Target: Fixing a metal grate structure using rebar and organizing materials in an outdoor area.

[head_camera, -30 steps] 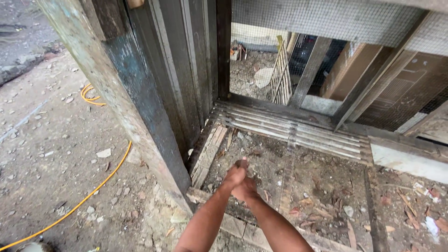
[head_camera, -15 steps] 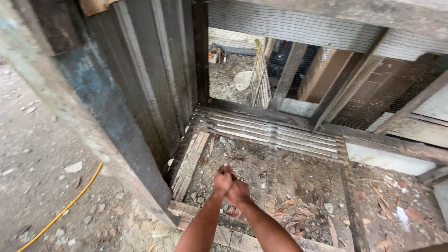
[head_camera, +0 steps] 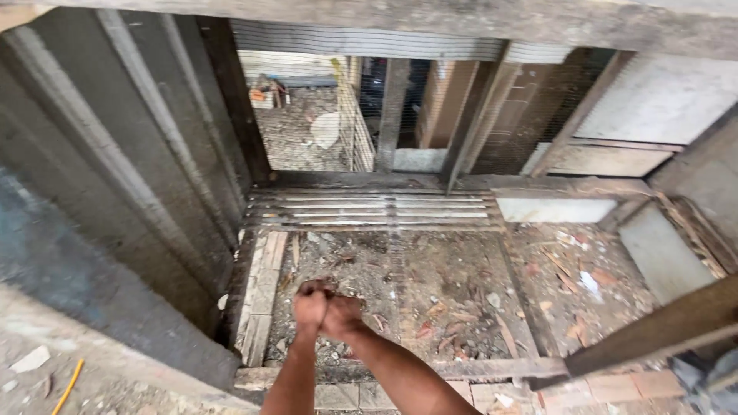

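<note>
My left hand [head_camera: 310,302] and my right hand [head_camera: 343,316] are pressed together in front of me, both curled into fists, and I see nothing held in them. They hover over the dirty floor [head_camera: 430,277] of a wooden enclosure, littered with dry leaves, dirt and small stones. My forearms come up from the bottom edge of the view. Under the hands' left side lies a row of flat wooden planks [head_camera: 261,296].
A corrugated metal wall [head_camera: 115,177] stands on the left. Wooden slats [head_camera: 369,209] cross the floor at the back, below wire mesh [head_camera: 307,115]. White boards [head_camera: 555,209] lie at the right. A wooden beam [head_camera: 653,330] slants across the lower right. Bricks [head_camera: 615,386] edge the front; a yellow hose [head_camera: 68,384] lies outside.
The view has shifted right and further into the enclosure. My hands, pointing forward a second ago, have curled into fists pressed together and sit lower and to the left.
</note>
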